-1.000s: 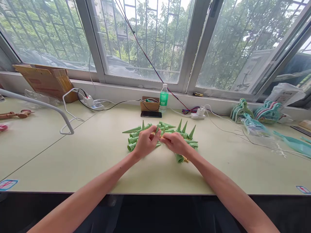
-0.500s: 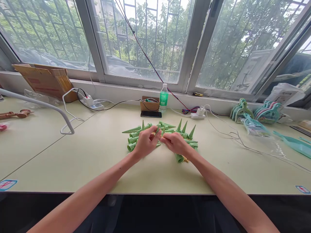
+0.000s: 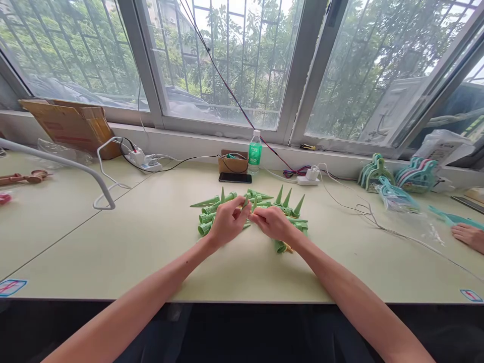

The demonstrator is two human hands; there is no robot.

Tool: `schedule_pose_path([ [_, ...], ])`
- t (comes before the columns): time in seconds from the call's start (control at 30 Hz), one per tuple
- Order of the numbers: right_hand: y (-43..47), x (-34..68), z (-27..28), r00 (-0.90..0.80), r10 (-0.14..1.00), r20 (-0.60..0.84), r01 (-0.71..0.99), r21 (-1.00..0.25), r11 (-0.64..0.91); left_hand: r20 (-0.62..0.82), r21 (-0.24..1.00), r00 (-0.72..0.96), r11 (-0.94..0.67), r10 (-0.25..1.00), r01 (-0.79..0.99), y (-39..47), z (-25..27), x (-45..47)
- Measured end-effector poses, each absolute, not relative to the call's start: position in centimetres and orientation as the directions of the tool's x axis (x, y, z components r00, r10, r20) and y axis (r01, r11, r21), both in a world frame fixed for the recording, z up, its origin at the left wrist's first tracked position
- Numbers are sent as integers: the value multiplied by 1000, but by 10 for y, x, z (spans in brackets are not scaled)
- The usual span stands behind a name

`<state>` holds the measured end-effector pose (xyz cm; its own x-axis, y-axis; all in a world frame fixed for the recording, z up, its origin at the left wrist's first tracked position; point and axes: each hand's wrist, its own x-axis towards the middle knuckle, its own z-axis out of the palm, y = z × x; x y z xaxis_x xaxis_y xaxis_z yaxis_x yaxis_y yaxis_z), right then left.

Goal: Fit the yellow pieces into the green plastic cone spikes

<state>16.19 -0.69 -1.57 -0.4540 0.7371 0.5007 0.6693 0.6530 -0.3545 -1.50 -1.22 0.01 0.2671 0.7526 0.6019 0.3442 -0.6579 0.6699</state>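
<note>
My left hand (image 3: 229, 219) is closed around a green plastic spike (image 3: 246, 200), whose pointed tip sticks up past the thumb. Close against it, my right hand (image 3: 271, 222) is closed in a pinch, and its fingertips hide what they grip. Another green spike tip (image 3: 254, 201) shows between the hands. Several green cone-shaped spikes (image 3: 205, 228) with ribbed round ends lie in a pile on the left. Upright spikes (image 3: 288, 197) stand behind my right hand, and a spike with a wide hollow end (image 3: 280, 247) lies below it with a small yellow part (image 3: 289, 249) alongside.
Behind the pile are a black phone (image 3: 235, 177), a small cardboard box (image 3: 233, 164) and a green-labelled bottle (image 3: 254, 151). White cables (image 3: 372, 219) cross the right side. Another person's hand (image 3: 469, 236) touches a light-blue plastic piece (image 3: 449, 218). A lamp arm (image 3: 75, 164) reaches in from the left.
Another person's hand has come in at the right edge, and the light-blue plastic piece there has shifted. My own hands have hardly moved.
</note>
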Motion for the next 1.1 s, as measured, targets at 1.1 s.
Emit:
schedule_pose_path([
  [1.1, -13, 157, -13, -427, 682, 593, 611, -367, 701, 272, 959, 331, -281, 903, -22, -3, 0, -15],
])
